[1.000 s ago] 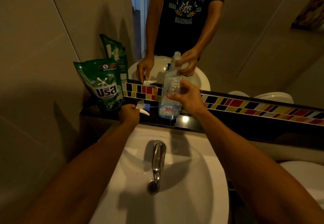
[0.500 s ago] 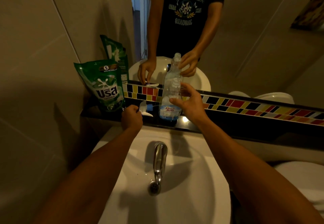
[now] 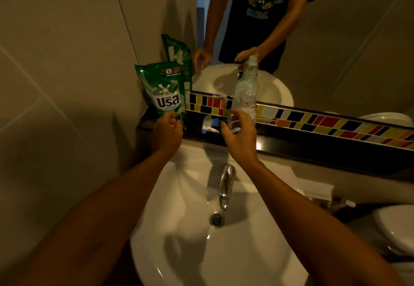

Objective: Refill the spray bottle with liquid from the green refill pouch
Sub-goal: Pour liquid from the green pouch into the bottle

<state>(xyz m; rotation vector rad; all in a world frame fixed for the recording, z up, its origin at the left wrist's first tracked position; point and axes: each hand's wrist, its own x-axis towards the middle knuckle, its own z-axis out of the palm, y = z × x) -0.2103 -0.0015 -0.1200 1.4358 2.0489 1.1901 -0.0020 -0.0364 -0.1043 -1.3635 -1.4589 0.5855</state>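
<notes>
The green refill pouch (image 3: 165, 90) stands upright at the left end of the black ledge (image 3: 313, 142), against the wall. My left hand (image 3: 167, 130) is at its bottom edge, fingers curled onto the pouch's lower part. The clear spray bottle (image 3: 244, 99), with its head off, stands upright on the ledge before the tile strip. My right hand (image 3: 240, 133) hovers just in front of the bottle's base, fingers spread, holding nothing. The white spray head (image 3: 209, 127) lies on the ledge between my hands.
A white sink (image 3: 201, 252) with a chrome tap (image 3: 225, 185) lies below the ledge. A mirror above the coloured tile strip (image 3: 336, 122) reflects the person, pouch and bottle. A toilet seat (image 3: 396, 227) shows at the right. A wall closes the left side.
My left hand let go of the spray head, left it on the ledge and moved left to the pouch. My right hand released the bottle and opened.
</notes>
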